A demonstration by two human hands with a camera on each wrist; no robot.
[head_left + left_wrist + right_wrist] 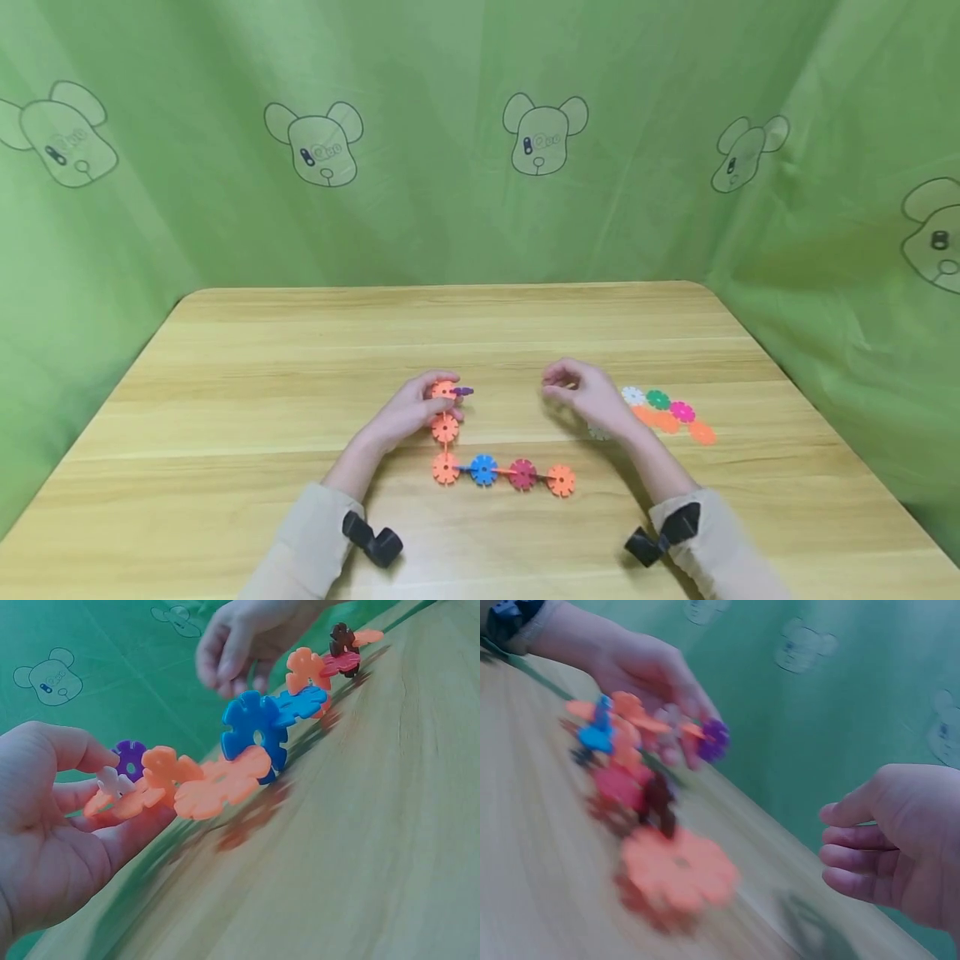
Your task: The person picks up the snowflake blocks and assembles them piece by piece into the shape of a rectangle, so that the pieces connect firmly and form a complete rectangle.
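An L-shaped chain of interlocking plastic snowflake discs (483,470) stretches over the table, with orange, blue, red and dark brown pieces joined edge to edge. My left hand (418,408) grips the chain's far end, thumb and fingers around an orange disc (444,389). A purple disc (130,759) juts to the right from that end, and a white disc (113,782) sits by the left fingertips. To the right of the chain, my right hand (588,396) hovers with its fingers loosely bent and nothing between them, as the right wrist view also shows.
Loose discs lie beyond the right hand: a white one (633,396), a green one (658,400), a pink one (682,412) and several orange ones (702,432). A pale disc (598,431) is partly under the right wrist. Green curtains surround the wooden table (300,350).
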